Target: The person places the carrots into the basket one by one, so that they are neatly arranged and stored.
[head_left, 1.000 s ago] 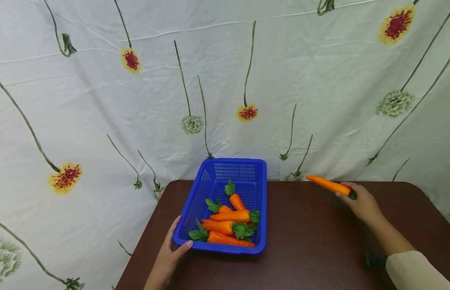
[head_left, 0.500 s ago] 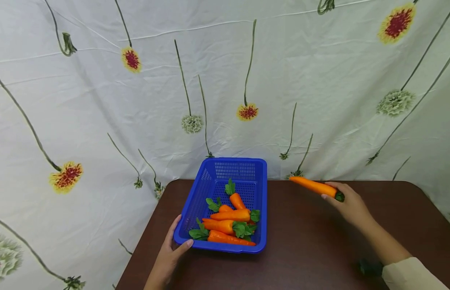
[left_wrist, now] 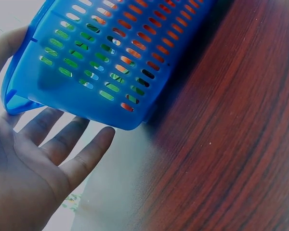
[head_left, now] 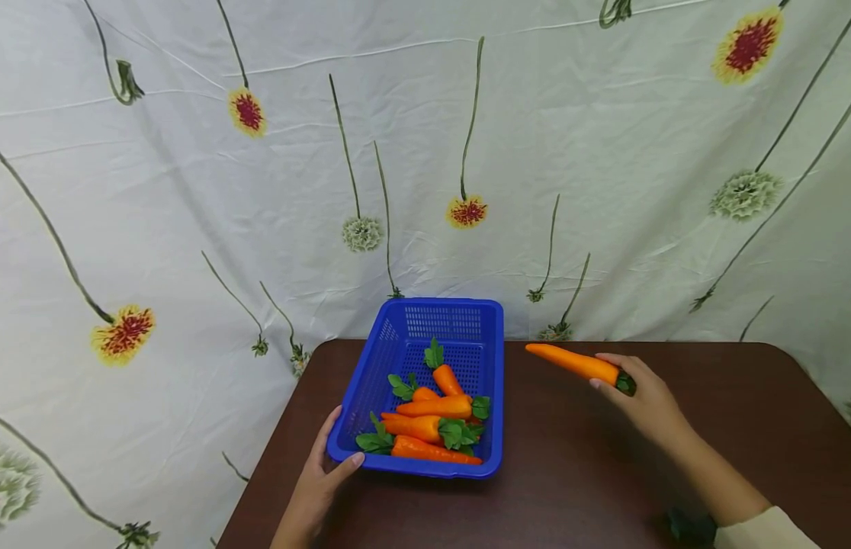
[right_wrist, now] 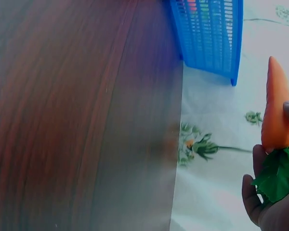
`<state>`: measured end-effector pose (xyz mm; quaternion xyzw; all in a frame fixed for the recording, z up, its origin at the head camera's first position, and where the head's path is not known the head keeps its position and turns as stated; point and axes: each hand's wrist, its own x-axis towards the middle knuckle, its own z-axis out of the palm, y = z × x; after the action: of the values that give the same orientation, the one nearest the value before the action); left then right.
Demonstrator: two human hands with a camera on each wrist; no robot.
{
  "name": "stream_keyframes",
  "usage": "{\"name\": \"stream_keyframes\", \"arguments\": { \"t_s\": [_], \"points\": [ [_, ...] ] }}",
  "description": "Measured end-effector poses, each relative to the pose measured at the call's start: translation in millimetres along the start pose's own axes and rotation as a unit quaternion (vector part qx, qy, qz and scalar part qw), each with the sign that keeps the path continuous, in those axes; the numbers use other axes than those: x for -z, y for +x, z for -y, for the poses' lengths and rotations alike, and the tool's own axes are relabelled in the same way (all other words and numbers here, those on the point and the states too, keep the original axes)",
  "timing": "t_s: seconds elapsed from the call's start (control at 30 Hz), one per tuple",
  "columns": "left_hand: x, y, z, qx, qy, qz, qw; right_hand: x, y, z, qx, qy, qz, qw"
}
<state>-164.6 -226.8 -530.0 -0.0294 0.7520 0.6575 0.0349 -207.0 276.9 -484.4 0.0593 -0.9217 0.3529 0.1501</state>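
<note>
Right hand: your right hand (head_left: 641,400) gripped the leafy end of a carrot (head_left: 573,364), fingers curled round it, with the pointed tip aimed left toward the basket.
Carrot in hand: it was held above the table (head_left: 604,473), just right of the basket and not touching it.
Left hand: your left hand (head_left: 320,476) rested against the near left corner of the blue basket (head_left: 490,381), thumb on the near rim and fingers stretched along the left wall; the left wrist view showed those fingers (left_wrist: 62,144) straight and spread under the corner, clasping nothing.
Basket: it sat on the left part of the brown table, its far end close to the flowered cloth (head_left: 425,152).
Contents: about 5 carrots (head_left: 432,427) with green tops lay piled in the near half.
</note>
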Motion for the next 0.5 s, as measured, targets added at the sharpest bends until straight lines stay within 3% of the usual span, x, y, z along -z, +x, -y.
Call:
{"name": "stream_keyframes", "arguments": {
  "t_s": [0.5],
  "points": [
    [-0.7,0.2,0.7,-0.006,-0.007,0.003,1.0000,-16,-13,30,0.027,0.030,0.016,0.999]
  ]
}}
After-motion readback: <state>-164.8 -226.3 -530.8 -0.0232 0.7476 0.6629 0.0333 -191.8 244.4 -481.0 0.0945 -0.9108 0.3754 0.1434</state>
